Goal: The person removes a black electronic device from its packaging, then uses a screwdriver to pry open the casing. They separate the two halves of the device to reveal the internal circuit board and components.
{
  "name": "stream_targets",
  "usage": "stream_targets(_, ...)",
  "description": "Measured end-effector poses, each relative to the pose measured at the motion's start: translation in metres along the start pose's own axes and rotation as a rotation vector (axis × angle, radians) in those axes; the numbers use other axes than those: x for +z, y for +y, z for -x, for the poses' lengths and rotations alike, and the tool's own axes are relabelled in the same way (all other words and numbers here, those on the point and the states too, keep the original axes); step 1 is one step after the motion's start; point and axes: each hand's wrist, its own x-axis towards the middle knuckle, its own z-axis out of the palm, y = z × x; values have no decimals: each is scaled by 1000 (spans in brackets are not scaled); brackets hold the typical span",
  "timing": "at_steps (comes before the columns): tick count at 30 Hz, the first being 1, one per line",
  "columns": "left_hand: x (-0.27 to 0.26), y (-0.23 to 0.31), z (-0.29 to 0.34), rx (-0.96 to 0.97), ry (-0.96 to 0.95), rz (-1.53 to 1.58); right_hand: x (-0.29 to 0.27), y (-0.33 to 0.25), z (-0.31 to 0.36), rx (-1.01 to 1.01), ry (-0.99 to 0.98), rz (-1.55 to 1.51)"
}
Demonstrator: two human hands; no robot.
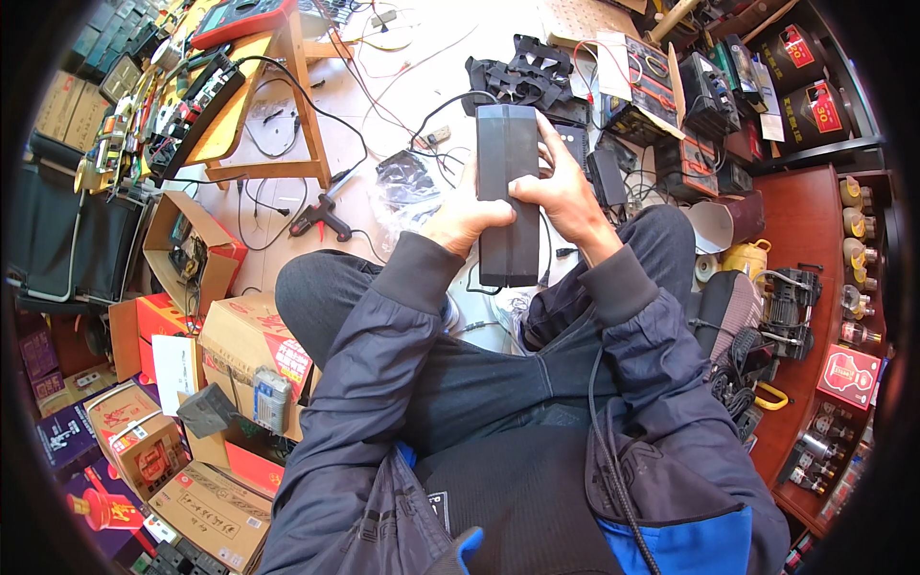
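Note:
Both my hands grip a long black power adapter (508, 149), held upright above my lap with its seamed narrow side toward me. My left hand (455, 217) is closed on its left side, the thumb pressed on the lower half. On the right side, my right hand (567, 196) has its thumb across the casing and its fingers behind, partly hidden. A black cable (422, 125) runs from the top end, and another loops at the bottom. Crumpled clear plastic bag (407, 187) lies on the floor left of the adapter. Black straps and holders (527, 72) lie just beyond it.
A red-and-black glue gun (322, 220) rests on the floor at left, near a wooden stool (305, 115) and open cardboard boxes (251, 331). Batteries and cables (685, 163) crowd the right. A reddish-brown shelf unit (800, 220) stands at far right. Loose wires cross the floor.

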Motion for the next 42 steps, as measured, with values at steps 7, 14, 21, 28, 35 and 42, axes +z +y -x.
stream_targets(7,7,3,-1,49,61,-63,3,1,-4,-24,0,0)
stream_targets(14,4,2,2,18,96,-45,-1,12,-12,39,-32,-116)
stream_targets(21,3,6,2,-14,87,-3,-9,10,-14,98,-68,-221)
stream_targets(28,2,7,5,-18,73,-76,-13,12,-11,113,-79,-300)
stream_targets(35,1,3,1,14,105,41,-3,11,2,177,-60,-381)
stream_targets(42,-15,9,-7,68,203,151,16,16,34,257,-191,-458)
